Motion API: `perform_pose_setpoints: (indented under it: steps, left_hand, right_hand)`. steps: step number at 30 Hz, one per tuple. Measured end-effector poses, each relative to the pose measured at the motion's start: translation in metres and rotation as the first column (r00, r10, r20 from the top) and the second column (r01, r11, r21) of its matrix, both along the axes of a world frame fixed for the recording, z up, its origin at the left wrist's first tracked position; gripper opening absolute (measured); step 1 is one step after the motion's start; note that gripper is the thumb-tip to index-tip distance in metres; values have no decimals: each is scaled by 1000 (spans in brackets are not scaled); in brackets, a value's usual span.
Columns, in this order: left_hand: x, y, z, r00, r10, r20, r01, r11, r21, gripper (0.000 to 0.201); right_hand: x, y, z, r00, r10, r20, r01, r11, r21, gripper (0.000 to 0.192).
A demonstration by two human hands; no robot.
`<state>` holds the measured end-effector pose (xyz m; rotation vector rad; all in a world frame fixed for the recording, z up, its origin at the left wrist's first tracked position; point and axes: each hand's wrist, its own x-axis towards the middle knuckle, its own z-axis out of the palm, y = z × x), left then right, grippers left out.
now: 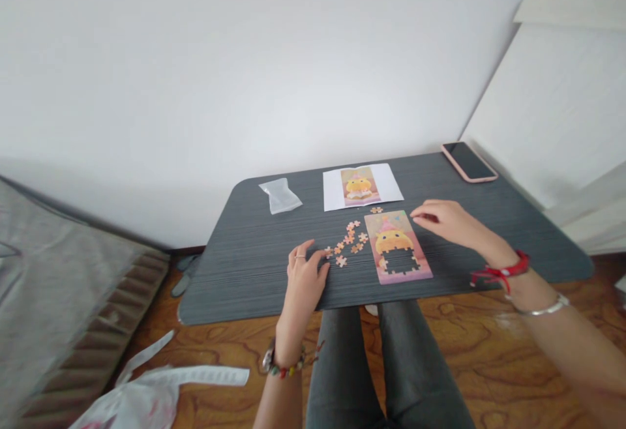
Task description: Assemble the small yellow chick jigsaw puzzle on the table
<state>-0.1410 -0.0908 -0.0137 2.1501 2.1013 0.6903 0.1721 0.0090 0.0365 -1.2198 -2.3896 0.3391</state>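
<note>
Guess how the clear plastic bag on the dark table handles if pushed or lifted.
The clear crumpled plastic bag looks empty and thin, so probably very light and floppy. On the dark grey woodgrain table it would likely slide or crumple, not roll.

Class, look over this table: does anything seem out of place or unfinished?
The puzzle has a hole in its lower middle, and loose pieces lie scattered to its left, near the left hand. Nothing looks damaged.

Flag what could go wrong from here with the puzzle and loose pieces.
1. The left hand rests right beside the loose pieces; a sweep could scatter them, perhaps off the table.
2. The puzzle lies near the table's front edge; a nudge from the right hand might shift it or loosen joined pieces.
3. The phone sits at the far corner and could get knocked off.
</note>
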Motion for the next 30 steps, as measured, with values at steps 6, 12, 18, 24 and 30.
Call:
perform_pose_setpoints:
  steps: [6,12,18,24,30]
  left_hand:
    - [-1,1,0,1000,11,10,-11,999,35,20]
    - [-4,3,-1,1000,14,-14,-13,998,68,18]
    - [-3,6,-2,1000,-8,-9,9,998,68,17]
    - [-1,5,0,1000,-8,4,8,998,70,16]
    - [-4,4,3,1000,-9,-12,9,999,53,17]
  right_hand:
    - [-7,43,-18,996,58,66,-53,996,-78,20]
    - [-14,45,-30,991,99,92,-91,992,-88,18]
    - [-12,41,-35,992,111,61,-105,990,-96,16]
    - [-13,42,-30,992,109,59,-104,991,-86,18]
    - [-3,33,-32,998,63,30,-61,996,-65,20]
